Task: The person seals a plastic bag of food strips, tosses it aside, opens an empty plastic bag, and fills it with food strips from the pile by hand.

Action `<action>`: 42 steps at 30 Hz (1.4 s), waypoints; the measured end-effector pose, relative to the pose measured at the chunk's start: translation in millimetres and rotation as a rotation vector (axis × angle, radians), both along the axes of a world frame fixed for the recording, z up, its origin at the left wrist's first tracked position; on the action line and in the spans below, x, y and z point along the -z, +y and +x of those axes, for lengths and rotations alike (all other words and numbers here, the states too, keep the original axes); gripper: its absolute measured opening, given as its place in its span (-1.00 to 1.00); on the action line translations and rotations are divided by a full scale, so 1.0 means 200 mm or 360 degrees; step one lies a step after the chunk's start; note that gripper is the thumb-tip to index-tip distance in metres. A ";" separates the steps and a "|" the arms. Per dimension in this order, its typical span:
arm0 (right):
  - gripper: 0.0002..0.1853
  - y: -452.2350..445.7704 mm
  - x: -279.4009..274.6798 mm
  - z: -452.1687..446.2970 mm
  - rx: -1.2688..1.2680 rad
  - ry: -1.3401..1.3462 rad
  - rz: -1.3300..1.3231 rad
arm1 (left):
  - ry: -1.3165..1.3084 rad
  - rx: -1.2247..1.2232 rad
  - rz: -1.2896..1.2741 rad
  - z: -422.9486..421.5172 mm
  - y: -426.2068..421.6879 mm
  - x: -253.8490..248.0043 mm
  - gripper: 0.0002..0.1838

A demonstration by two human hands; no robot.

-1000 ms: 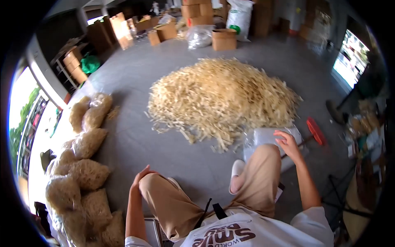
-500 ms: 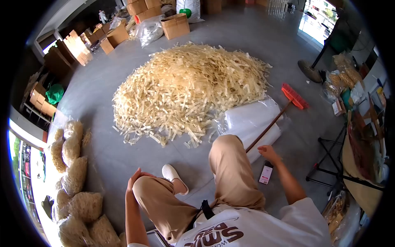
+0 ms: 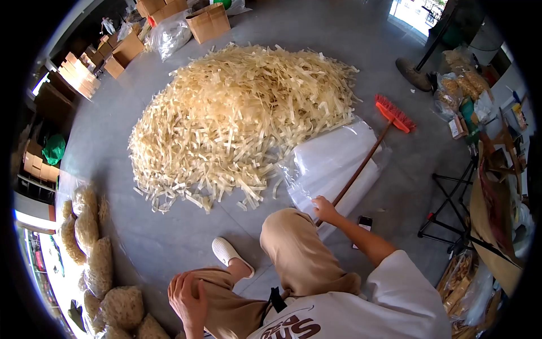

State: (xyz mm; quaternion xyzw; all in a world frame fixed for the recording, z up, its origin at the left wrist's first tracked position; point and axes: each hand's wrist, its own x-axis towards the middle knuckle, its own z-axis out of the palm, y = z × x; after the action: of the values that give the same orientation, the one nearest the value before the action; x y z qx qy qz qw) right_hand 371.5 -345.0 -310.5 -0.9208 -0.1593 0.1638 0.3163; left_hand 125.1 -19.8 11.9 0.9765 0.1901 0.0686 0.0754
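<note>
My left hand lies on my left knee, its fingers stretched out and holding nothing. My right hand is out past my right knee, over the near edge of a stack of folded clear plastic sheets or bags. Its fingers look curled; what is in them, if anything, is hidden. Right beside and partly behind this hand runs the brown handle of a red broom, which lies across the plastic. Beyond the plastic spreads a large heap of pale yellowish strips on the grey floor.
A phone lies on the floor, partly behind my right forearm. Filled clear bags line the left side. A black folding frame stands at right, near a round-based stand. An open cardboard box stands behind the heap.
My right hand has moved left and forward, from above the phone to the plastic and broom handle. My left hand has shifted onto the knee top. The view has tilted down and turned slightly.
</note>
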 end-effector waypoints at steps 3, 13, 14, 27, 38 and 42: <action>-0.64 0.09 0.18 0.01 -0.0271 0.0009 0.0169 | 0.0052 -0.0086 -0.0089 0.04 0.00 -0.01 -0.77; -0.53 0.12 0.37 -0.19 -0.0024 -0.0006 -0.0686 | 0.0014 -0.0071 -0.0247 0.12 0.02 -0.05 -0.77; -0.53 0.10 0.38 -0.18 -0.0020 -0.0002 -0.0686 | 0.0024 -0.0078 -0.0274 0.13 0.02 -0.05 -0.78; -0.24 0.08 0.20 -0.09 0.0083 0.0111 -0.0719 | 0.0069 -0.0055 -0.0203 0.15 0.03 -0.04 -0.80; -0.77 0.09 0.26 -0.03 -0.0234 -0.0281 -0.0634 | 0.0076 -0.0088 -0.0275 0.16 0.04 -0.04 -0.80; -0.84 0.02 0.35 -0.04 -0.0321 -0.0384 -0.0483 | 0.0071 -0.0113 -0.0263 0.16 0.04 -0.04 -0.80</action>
State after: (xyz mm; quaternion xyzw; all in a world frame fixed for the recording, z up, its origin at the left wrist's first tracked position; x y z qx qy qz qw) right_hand 364.0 -341.4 -381.0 -0.9502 -0.2608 0.1054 0.1346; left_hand 156.5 -12.0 20.5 0.9608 0.2312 0.0337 0.1491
